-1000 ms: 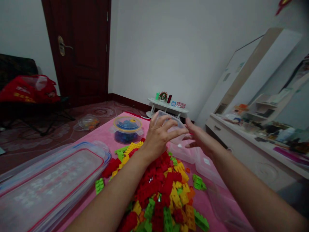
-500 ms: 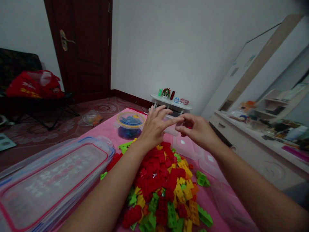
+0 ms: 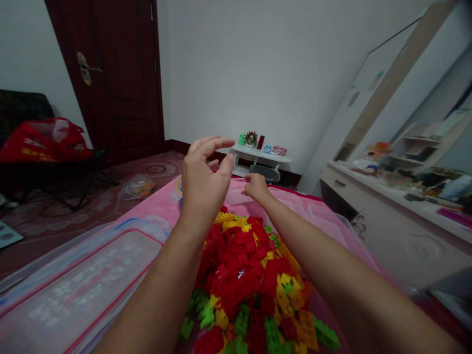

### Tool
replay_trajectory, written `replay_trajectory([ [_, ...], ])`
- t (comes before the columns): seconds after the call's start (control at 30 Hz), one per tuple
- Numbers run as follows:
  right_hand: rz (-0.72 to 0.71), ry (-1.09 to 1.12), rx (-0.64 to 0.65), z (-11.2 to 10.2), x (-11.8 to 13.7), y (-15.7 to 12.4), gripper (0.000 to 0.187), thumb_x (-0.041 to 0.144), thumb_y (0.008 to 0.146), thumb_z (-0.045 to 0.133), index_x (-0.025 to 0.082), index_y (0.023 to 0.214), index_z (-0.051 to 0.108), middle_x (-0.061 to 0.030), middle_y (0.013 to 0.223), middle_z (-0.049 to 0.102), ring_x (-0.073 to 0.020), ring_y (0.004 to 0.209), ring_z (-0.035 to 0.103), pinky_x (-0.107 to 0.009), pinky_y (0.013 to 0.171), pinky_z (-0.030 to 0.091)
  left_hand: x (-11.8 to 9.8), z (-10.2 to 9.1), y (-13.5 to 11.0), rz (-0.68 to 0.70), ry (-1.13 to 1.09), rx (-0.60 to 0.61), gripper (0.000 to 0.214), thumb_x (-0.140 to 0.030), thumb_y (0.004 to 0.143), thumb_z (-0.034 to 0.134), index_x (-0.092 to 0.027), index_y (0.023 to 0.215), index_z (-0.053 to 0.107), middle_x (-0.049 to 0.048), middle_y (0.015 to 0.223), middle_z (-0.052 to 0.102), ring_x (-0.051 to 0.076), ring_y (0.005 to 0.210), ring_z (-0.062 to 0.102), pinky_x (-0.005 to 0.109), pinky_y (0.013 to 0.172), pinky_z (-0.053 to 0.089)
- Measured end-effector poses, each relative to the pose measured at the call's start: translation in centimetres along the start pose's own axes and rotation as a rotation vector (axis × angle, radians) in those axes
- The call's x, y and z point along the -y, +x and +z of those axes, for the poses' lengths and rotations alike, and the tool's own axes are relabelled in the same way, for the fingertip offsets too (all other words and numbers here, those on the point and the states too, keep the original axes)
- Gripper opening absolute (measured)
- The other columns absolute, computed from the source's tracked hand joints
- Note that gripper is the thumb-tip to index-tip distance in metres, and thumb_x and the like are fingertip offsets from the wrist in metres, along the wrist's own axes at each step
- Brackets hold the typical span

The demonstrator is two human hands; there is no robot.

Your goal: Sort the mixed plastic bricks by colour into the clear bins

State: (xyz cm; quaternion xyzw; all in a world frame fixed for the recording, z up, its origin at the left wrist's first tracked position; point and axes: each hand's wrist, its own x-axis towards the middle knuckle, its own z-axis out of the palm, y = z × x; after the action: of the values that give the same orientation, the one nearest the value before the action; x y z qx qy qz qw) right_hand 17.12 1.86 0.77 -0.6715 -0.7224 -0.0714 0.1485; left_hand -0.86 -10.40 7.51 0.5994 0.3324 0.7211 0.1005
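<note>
My left hand [image 3: 208,172] is raised beyond the brick pile, its thumb and fingers curved apart with nothing between them. Farther off, my right hand [image 3: 256,187] has its fingers curled in at the edge of a clear plastic box [image 3: 238,197]. Whether they grip its rim is too small to tell. Below both wrists lies a heap of toy building bricks [image 3: 243,270], mostly red with yellow, green and orange ones around. A round tub with a yellow rim [image 3: 178,187] is mostly hidden behind my left hand.
Stacked clear lids [image 3: 84,285] with red and blue seals lie at the left. More clear boxes [image 3: 324,216] stand to the right on the pink cloth [image 3: 147,209]. Beyond are a low white table [image 3: 258,153], a cluttered dresser [image 3: 387,206] and a red bag [image 3: 47,140].
My left hand has moved left and up, away from my right hand, and now covers most of the round tub. My right hand has shifted left. The view has also shifted slightly.
</note>
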Motion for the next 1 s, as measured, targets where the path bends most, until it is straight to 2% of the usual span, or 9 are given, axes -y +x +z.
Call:
replay_trajectory([
  [0.07, -0.010, -0.062, 0.046, 0.4, -0.6, 0.3, 0.049, 0.012, 0.072, 0.059, 0.019, 0.121, 0.059, -0.0101, 0.120, 0.062, -0.0233, 0.111, 0.057, -0.028, 0.087, 0.045, -0.6, -0.3, 0.1, -0.012, -0.039, -0.024, 0.019, -0.015, 0.076, 0.056, -0.019, 0.091, 0.067, 0.0029, 0.099, 0.064, 0.015, 0.095, 0.058, 0.027, 0.082, 0.052],
  [0.13, -0.022, -0.129, 0.132, 0.8, -1.8, 0.2, 0.054, 0.008, 0.069, 0.060, 0.022, 0.121, 0.059, -0.0098, 0.122, 0.061, -0.0245, 0.112, 0.056, -0.030, 0.088, 0.044, -1.0, -0.5, 0.2, -0.020, -0.083, -0.044, 0.019, -0.014, 0.077, 0.055, -0.019, 0.090, 0.067, 0.0023, 0.096, 0.064, 0.013, 0.090, 0.060, 0.026, 0.080, 0.053],
  [0.2, -0.043, -0.190, 0.228, 1.3, -2.9, -0.1, 0.048, 0.009, 0.068, 0.062, 0.021, 0.114, 0.064, -0.0095, 0.116, 0.064, -0.0233, 0.107, 0.058, -0.028, 0.085, 0.045, -1.3, -0.6, 0.2, -0.027, -0.127, -0.057, 0.018, -0.013, 0.078, 0.054, -0.018, 0.089, 0.068, 0.0020, 0.095, 0.065, 0.013, 0.087, 0.061, 0.025, 0.076, 0.053],
  [0.27, -0.070, -0.238, 0.282, 1.7, -3.5, -0.5, 0.034, 0.013, 0.073, 0.059, 0.018, 0.105, 0.069, -0.0105, 0.110, 0.067, -0.0222, 0.103, 0.060, -0.027, 0.083, 0.045, -1.3, -0.6, 0.3, -0.046, -0.165, -0.063, 0.018, -0.012, 0.078, 0.054, -0.018, 0.088, 0.068, 0.0016, 0.092, 0.065, 0.013, 0.085, 0.062, 0.024, 0.073, 0.054],
  [0.33, -0.106, -0.271, 0.286, 2.0, -3.3, -0.9, 0.027, 0.017, 0.079, 0.053, 0.016, 0.100, 0.070, -0.0128, 0.108, 0.067, -0.0231, 0.103, 0.060, -0.028, 0.083, 0.044, -1.3, -0.6, 0.3, -0.071, -0.200, -0.060, 0.018, -0.012, 0.078, 0.054, -0.018, 0.086, 0.068, 0.0011, 0.088, 0.065, 0.013, 0.082, 0.062, 0.025, 0.072, 0.054],
  [0.43, -0.169, -0.294, 0.272, 2.0, -2.2, -1.5, 0.028, 0.022, 0.084, 0.048, 0.018, 0.101, 0.069, -0.0130, 0.111, 0.066, -0.0238, 0.106, 0.058, -0.030, 0.084, 0.043, -1.3, -0.4, 0.4, -0.114, -0.254, -0.053, 0.018, -0.009, 0.077, 0.055, -0.018, 0.085, 0.068, 0.0003, 0.083, 0.065, 0.014, 0.081, 0.063, 0.027, 0.072, 0.055],
  [0.63, -0.218, -0.317, 0.285, 1.1, -0.5, -3.1, 0.028, 0.024, 0.081, 0.049, 0.020, 0.099, 0.070, -0.0120, 0.106, 0.068, -0.0236, 0.099, 0.062, -0.029, 0.079, 0.044, -1.5, -0.4, 0.4, -0.163, -0.317, -0.038, 0.018, -0.008, 0.076, 0.057, -0.017, 0.085, 0.068, 0.0000, 0.081, 0.065, 0.013, 0.079, 0.063, 0.025, 0.071, 0.055],
  [0.77, -0.218, -0.320, 0.307, 0.2, -0.4, -4.1, 0.028, 0.022, 0.080, 0.048, 0.020, 0.096, 0.071, -0.0126, 0.104, 0.069, -0.0252, 0.096, 0.063, -0.031, 0.076, 0.046, -1.5, -0.5, 0.3, -0.153, -0.309, -0.037, 0.017, -0.011, 0.076, 0.057, -0.017, 0.087, 0.069, 0.0004, 0.078, 0.065, 0.012, 0.072, 0.062, 0.023, 0.064, 0.054],
  [1.0, -0.192, -0.246, 0.349, -0.8, -0.6, -5.6, 0.025, 0.016, 0.075, 0.057, 0.025, 0.092, 0.072, -0.0076, 0.100, 0.071, -0.0223, 0.093, 0.064, -0.028, 0.076, 0.046, -2.2, -0.7, 0.3, -0.171, -0.327, -0.003, 0.016, -0.018, 0.076, 0.058, -0.018, 0.088, 0.068, 0.0005, 0.076, 0.066, 0.011, 0.066, 0.062, 0.019, 0.055, 0.051],
])
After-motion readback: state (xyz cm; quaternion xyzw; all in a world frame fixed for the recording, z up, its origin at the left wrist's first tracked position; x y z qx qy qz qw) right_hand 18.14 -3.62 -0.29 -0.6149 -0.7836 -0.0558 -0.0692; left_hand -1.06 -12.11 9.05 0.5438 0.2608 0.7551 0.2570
